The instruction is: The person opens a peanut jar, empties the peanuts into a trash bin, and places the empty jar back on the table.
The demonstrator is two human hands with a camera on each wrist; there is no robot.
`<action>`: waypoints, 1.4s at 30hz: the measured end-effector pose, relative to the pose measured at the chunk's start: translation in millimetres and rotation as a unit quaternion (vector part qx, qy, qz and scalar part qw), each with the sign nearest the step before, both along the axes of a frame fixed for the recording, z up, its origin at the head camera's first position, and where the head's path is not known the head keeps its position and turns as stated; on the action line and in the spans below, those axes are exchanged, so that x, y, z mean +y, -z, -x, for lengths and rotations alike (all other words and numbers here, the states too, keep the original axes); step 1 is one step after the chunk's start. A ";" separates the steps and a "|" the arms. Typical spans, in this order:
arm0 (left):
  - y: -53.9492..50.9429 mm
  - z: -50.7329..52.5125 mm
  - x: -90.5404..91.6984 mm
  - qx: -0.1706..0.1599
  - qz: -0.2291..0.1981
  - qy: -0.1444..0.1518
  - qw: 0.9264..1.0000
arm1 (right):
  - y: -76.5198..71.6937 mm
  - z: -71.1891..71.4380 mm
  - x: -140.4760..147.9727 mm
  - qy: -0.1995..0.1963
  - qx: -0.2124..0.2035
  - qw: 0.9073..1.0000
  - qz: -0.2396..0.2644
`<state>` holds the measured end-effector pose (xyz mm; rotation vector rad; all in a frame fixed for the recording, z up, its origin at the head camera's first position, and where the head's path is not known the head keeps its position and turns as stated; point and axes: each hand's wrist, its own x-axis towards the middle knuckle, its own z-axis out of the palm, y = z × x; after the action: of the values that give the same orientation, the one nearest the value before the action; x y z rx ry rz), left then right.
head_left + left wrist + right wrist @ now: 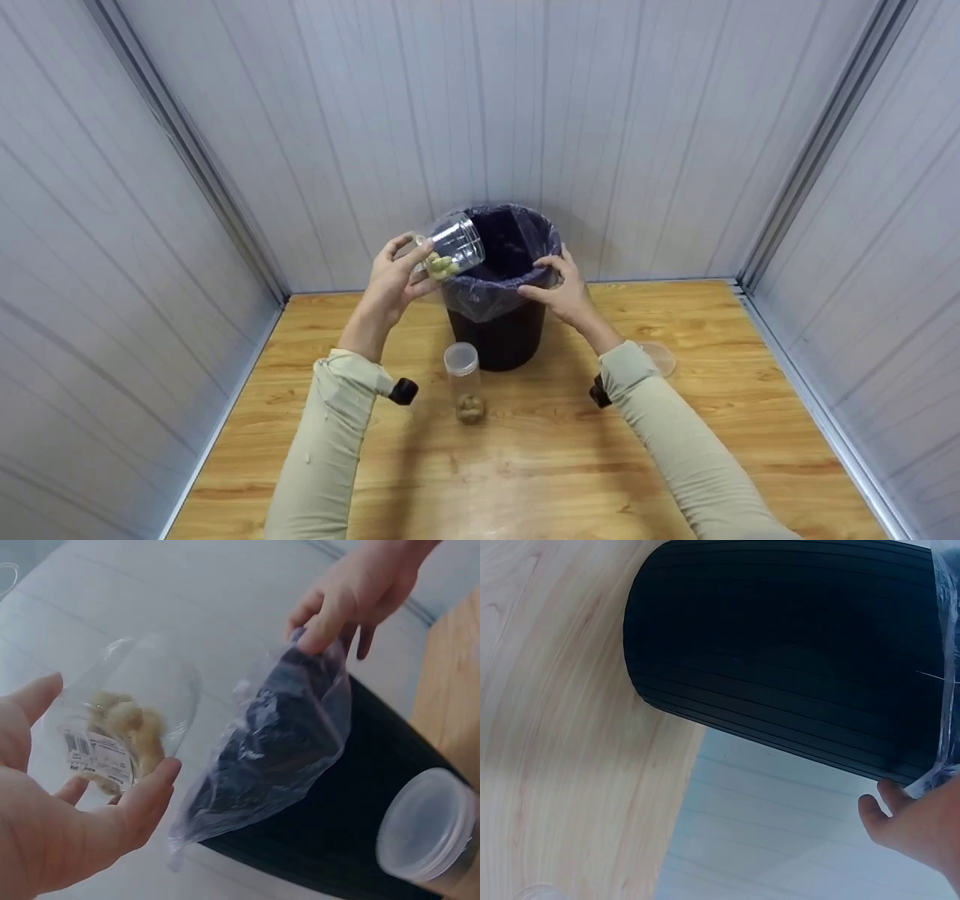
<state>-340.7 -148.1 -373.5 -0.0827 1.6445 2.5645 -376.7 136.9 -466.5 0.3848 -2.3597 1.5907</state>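
Observation:
My left hand holds a clear plastic jar tilted on its side, its mouth facing the bin opening. Several pale lumpy pieces, which look like peanuts in their shells, lie inside near the jar's base, and a barcode label shows there. The black trash bin stands against the back wall, lined with a translucent purplish bag folded over its rim. At the bin's right side, my right hand grips the rim and bag between thumb and fingers.
In front of the bin stands a tall clear jar with a translucent top and brown round pieces at its bottom. A clear round lid lies on the wooden floor beyond my right forearm. Pale panel walls enclose three sides.

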 end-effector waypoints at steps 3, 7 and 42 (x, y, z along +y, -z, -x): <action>-3.9 5.7 -1.2 -0.007 0.020 0.012 1.000 | 0.5 0.0 0.2 0.001 -0.004 1.000 -0.001; -5.0 10.5 -1.5 -0.016 0.039 0.021 0.999 | 2.4 0.0 -0.1 0.002 -0.005 1.000 0.000; -26.9 26.4 -1.5 -0.028 0.213 0.033 0.976 | 7.8 -1.6 -12.2 0.004 0.021 1.000 0.009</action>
<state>-367.2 -149.7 -346.6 -0.1262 2.1036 2.1011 -375.1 124.7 -474.3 0.3994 -2.3123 1.5836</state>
